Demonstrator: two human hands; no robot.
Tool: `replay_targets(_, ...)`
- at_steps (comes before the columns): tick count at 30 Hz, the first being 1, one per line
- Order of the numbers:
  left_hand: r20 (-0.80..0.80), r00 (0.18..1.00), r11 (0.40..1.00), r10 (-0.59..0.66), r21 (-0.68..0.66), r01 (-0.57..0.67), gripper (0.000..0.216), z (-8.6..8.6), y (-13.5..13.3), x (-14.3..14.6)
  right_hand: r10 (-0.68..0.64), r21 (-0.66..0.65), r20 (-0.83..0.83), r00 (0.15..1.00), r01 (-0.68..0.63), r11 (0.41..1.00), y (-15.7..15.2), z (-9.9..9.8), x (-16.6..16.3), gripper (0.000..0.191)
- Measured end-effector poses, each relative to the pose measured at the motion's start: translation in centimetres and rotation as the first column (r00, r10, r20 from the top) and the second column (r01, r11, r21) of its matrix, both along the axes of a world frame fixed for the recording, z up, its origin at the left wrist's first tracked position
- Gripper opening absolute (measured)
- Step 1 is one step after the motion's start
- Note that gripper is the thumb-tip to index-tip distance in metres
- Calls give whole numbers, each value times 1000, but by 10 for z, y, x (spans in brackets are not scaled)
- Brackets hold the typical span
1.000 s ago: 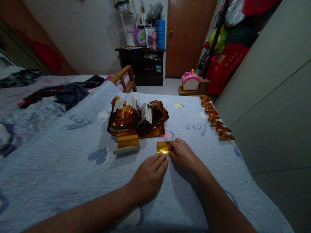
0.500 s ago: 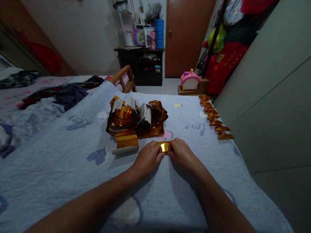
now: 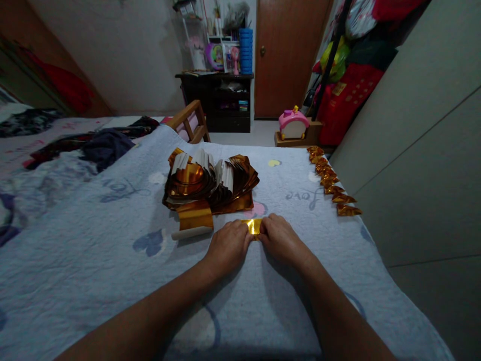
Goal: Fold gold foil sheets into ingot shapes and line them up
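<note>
At four o'clock from the gold stack point(image 3: 192, 179), our left hand point(image 3: 227, 244) and right hand point(image 3: 282, 237) pinch the gold sheet point(image 3: 254, 226); uneven tugging could skew or tear it.

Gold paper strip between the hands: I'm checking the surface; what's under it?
Blue bedspread shows in front of the gold paper strip; whatever lies directly beneath is covered.

On the light blue blanket point(image 3: 124, 281), right of centre, I can read the word "Love" point(image 3: 303, 197) in grey script; it appears upside down from my view. Similar grey lettering point(image 3: 124, 190) towards the left is too faint for me to make out. At far right, a red package point(image 3: 353, 100) bears pale marks too small to read.
</note>
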State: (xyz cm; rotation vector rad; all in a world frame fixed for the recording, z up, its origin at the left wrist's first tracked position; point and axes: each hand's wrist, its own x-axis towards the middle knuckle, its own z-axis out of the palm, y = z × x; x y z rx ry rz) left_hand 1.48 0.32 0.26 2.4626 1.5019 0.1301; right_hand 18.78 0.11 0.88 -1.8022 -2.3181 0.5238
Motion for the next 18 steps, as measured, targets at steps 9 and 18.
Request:
replay_targets(9,-112,992,998,53,-18,-55,25,7,0,3,-33,20,31,999,32,999,-4,3,-7,17)
replay_targets(18,-82,996,998,25,-60,-30,25,11,3,-3,-40,0,69,997,40,999,-4,8,-10,18)
